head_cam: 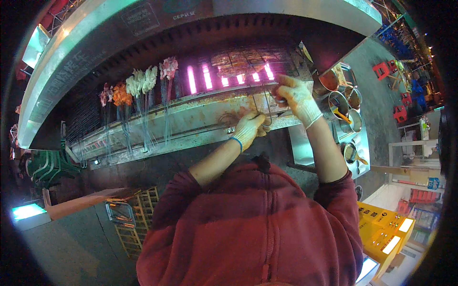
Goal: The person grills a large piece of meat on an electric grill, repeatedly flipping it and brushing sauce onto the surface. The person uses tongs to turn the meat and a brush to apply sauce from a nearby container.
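My left hand point(248, 129), in a pale knit work glove with a blue cuff edge, is closed around the looped wire handle point(267, 107) of a grilling basket. The handle runs up to browned flat food point(238, 63), perhaps fish or meat, lying over the glowing grill. My right hand point(294, 95), in a similar stained glove, is raised over the grill's front right edge, beside the handle. Its fingers are bent, and something dark shows under them; whether it is gripped is unclear. Glowing pink heating bars point(206, 77) show below and left of the food.
Left along the grill point(200, 116) lie skewers of white food point(142, 81), orange food point(122, 95) and pinkish food point(168, 68), sticks over the front ledge. A metal hood point(229, 10) overhangs. On the right, a side table point(362, 143) carries several pots, including one with a brush point(340, 113).
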### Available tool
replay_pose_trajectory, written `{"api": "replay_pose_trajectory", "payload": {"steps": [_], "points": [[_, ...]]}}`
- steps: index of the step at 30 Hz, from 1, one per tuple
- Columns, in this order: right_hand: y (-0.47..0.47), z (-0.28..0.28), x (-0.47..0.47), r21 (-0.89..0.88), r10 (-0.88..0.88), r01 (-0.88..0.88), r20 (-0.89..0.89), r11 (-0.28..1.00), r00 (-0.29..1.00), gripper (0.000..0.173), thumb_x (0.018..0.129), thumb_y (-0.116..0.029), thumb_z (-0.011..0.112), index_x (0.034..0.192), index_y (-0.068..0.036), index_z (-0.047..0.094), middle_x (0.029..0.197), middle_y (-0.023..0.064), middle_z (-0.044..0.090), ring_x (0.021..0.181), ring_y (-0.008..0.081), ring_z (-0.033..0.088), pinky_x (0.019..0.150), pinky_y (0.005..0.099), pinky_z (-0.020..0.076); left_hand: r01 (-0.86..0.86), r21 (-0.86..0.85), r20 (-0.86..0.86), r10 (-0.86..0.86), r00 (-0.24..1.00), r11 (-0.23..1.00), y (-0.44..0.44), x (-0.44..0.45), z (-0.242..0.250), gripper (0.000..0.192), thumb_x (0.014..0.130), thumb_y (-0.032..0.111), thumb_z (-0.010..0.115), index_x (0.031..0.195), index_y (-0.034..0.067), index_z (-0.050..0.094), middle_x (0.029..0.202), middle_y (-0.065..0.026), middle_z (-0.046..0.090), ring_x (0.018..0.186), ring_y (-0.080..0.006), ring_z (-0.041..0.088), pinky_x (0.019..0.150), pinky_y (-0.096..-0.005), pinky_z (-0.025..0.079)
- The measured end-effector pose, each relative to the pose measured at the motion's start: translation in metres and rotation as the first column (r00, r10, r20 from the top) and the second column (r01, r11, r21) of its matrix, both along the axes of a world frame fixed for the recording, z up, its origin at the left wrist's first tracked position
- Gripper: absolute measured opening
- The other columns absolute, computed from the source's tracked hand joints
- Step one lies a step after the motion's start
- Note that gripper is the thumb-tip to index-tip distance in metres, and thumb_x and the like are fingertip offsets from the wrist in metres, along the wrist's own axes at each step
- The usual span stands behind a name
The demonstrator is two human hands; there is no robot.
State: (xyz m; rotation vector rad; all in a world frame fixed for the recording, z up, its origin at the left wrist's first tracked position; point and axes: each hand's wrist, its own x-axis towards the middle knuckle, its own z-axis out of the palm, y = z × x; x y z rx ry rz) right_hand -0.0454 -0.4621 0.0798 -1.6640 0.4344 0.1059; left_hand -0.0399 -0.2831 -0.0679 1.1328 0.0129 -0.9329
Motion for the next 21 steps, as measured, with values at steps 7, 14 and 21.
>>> {"api": "replay_pose_trajectory", "payload": {"steps": [7, 14, 21], "points": [[0.006, -0.087, -0.035, -0.183, 0.081, -0.07, 0.055, 0.981, 0.995, 0.066, 0.088, -0.008, 0.058, 0.152, 0.001, 0.043, 0.098, 0.0113, 0.069, 0.078, 0.0185, 0.064, 0.071, 0.0334, 0.054, 0.031, 0.058, -0.003, -0.031, 1.0, 0.998, 0.002, -0.002, -0.007, 0.032, 0.101, 0.022, 0.063, 0.13, 0.007, 0.059, 0.105, -0.0076, 0.072, 0.077, -0.0184, 0.071, 0.059, -0.0272, 0.055], [0.003, -0.09, -0.06, -0.461, 0.121, -0.064, 0.094, 0.885, 0.988, 0.063, 0.092, -0.027, 0.064, 0.148, -0.003, 0.048, 0.117, 0.0219, 0.071, 0.106, 0.033, 0.07, 0.091, 0.0416, 0.0543, -0.067, 0.169, 0.021, 0.065, 0.998, 0.983, 0.022, -0.01, -0.016, 0.039, 0.101, 0.032, 0.065, 0.128, 0.005, 0.059, 0.098, -0.0051, 0.071, 0.078, -0.0173, 0.069, 0.063, -0.03, 0.056], [-0.101, -0.072, -0.136, -0.421, -0.215, 0.212, 0.04, 0.882, 0.976, 0.033, 0.097, -0.032, 0.062, 0.116, -0.006, 0.072, 0.111, 0.0191, 0.073, 0.101, 0.0307, 0.071, 0.09, 0.0398, 0.0546, 0.026, 0.397, 0.054, -0.052, 0.997, 0.918, 0.094, -0.029, -0.09, 0.028, 0.1, 0.033, 0.063, 0.109, 0.006, 0.063, 0.093, -0.0076, 0.069, 0.074, -0.0186, 0.065, 0.064, -0.0338, 0.053]]}}
